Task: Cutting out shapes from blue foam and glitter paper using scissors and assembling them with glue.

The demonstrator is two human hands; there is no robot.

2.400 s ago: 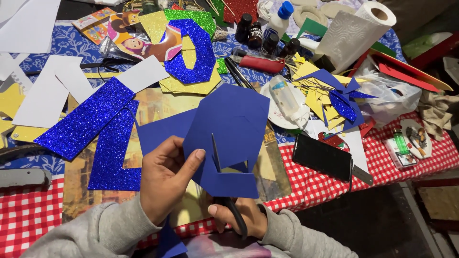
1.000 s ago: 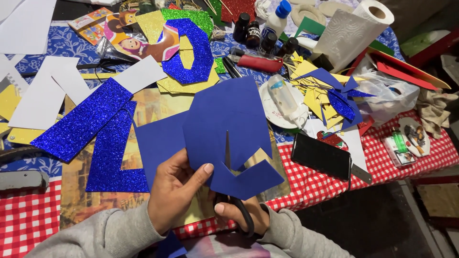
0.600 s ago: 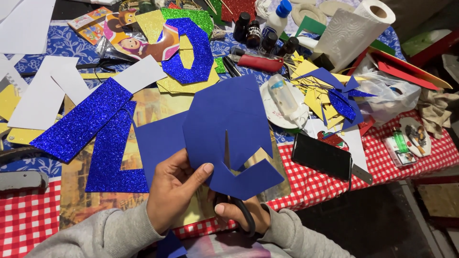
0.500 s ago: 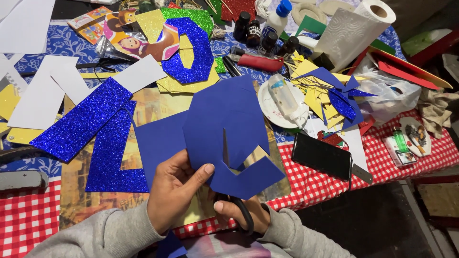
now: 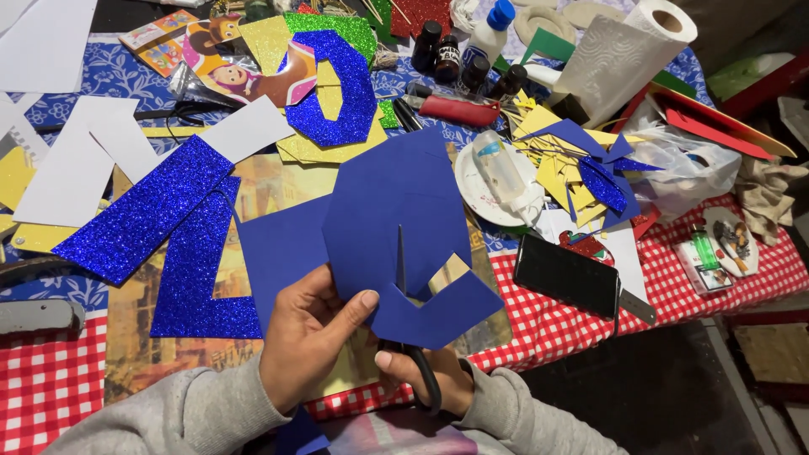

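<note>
Scissors (image 5: pixel 403 278) now reach deeper into the blue card (image 5: pixel 396 219), held over the table (image 5: pixel 573 329). Left hand (image 5: pixel 308 337) pinches its edge; right hand (image 5: pixel 430 379) grips the handles. Thumb near the blade risks a nick.

Dark blue card (image 5: pixel 396 211), partly cut, held upright with black-handled scissors (image 5: pixel 413 337) slicing its lower edge.

Both hands (image 5: pixel 308 337) close together, fingers curled.

Deeper scissor cut in blue card (image 5: pixel 396 211)
</note>
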